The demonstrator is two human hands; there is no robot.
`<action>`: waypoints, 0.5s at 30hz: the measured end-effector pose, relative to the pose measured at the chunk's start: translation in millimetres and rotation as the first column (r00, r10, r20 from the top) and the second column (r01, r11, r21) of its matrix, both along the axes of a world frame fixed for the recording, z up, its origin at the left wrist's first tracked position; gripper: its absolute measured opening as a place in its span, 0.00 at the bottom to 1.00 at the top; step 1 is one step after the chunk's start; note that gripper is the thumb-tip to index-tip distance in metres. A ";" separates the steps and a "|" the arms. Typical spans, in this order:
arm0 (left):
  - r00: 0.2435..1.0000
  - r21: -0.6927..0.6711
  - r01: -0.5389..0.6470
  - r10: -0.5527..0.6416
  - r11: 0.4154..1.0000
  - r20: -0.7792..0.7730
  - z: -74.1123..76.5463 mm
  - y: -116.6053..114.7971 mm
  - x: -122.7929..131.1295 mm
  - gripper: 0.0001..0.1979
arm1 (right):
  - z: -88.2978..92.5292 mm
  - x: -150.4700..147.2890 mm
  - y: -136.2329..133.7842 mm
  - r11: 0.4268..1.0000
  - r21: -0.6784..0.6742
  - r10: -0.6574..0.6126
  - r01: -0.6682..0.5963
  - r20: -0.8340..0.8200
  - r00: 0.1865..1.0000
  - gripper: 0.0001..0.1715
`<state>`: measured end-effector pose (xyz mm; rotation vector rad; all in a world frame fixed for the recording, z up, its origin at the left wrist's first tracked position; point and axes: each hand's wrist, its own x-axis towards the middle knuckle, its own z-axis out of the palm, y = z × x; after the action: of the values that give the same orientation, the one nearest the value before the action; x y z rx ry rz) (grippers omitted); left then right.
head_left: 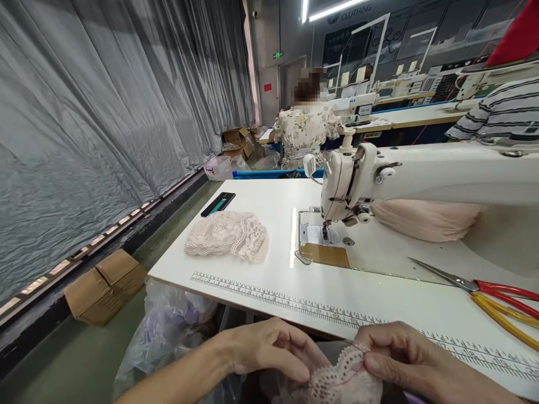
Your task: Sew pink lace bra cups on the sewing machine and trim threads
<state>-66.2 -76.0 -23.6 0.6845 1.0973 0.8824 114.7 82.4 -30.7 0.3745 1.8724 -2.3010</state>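
At the near edge of the table, a scalloped piece of pale pink lace fabric hangs between my two hands. My right hand pinches its upper edge between thumb and fingers. On the other side, my left hand is curled at the lace, thumb and fingers closed on its left part; some fingertips are hidden. A folded bundle of similar lace lies on the white tabletop. Beyond my right hand stands a white sewing machine, with more pink fabric under its arm.
Scissors with red and yellow handles lie open at the right. A ruler scale runs along the table's front. A dark phone-like object is behind the lace bundle. Plastic bags and a cardboard box stand left. A person sits ahead.
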 end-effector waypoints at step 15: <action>0.966 0.038 0.061 -0.049 0.997 -0.252 -25.3 -19.7 4.7 0.12 | -32.2 -2.2 -35.7 0.990 -0.073 0.130 -0.120 0.142 0.981 0.23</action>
<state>-61.5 -95.7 -48.9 0.8785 1.2801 0.7893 112.5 46.6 -62.9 0.3938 1.6991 -2.1822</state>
